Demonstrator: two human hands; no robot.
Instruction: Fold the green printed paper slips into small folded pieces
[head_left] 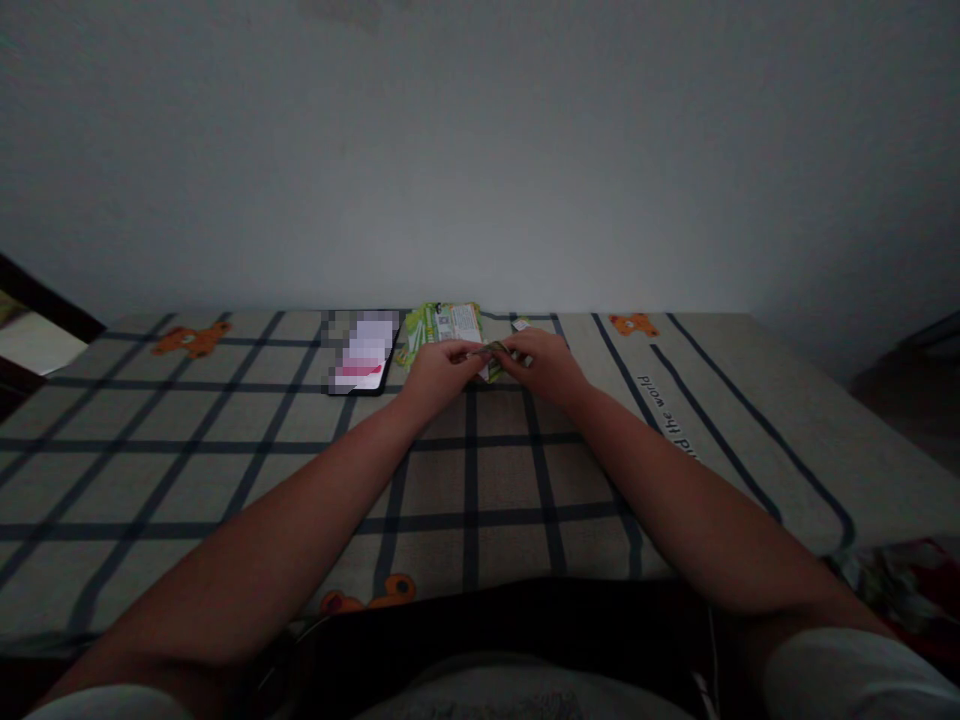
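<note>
My left hand [441, 372] and my right hand [546, 362] meet in front of me, a little above the table. Between their fingertips they pinch a small, thin, dark-patterned piece [493, 348]; its kind is too small to make out. Just behind my left hand lies a green printed plastic packet [456, 322] with white label areas, its near part hidden by the fingers. A small whitish-green scrap [521, 324] rests beyond my right hand.
A tablet or large phone [366, 350] with a lit, partly blurred screen lies left of the packet. The checked tablecloth [300, 420] with orange bear prints covers the table. A plain wall [480, 150] rises at the table's far edge. Dark furniture [37, 300] stands at far left.
</note>
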